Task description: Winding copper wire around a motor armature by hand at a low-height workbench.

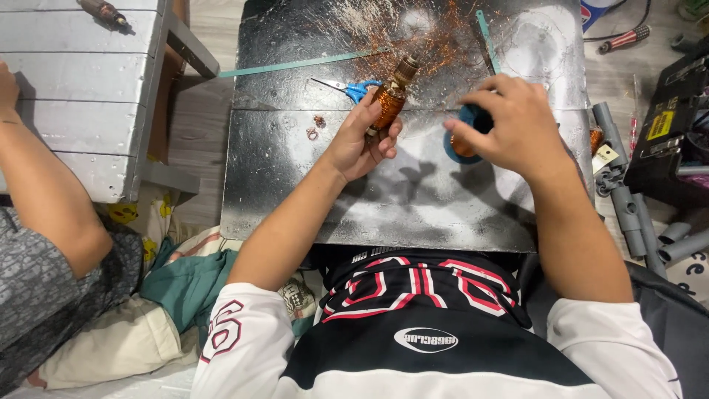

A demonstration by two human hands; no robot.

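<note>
left hand (363, 140) gripped copper-wound armature (390, 100) near table (310, 199) centre; right hand (509, 122) curled round blue wire spool (467, 137) toward right edge. judged best: armature steady, wire taut.

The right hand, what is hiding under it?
Under the right hand sits a round blue spool with some copper colour showing. Most of it is covered, so its top cannot be seen.

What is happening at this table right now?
A person sits at a scuffed metal-topped table. The left hand holds a copper-wound motor armature upright. The right hand grips a blue spool of copper wire beside it. Blue-handled scissors and loose copper scraps lie behind. Another person's arm shows at the left.
</note>
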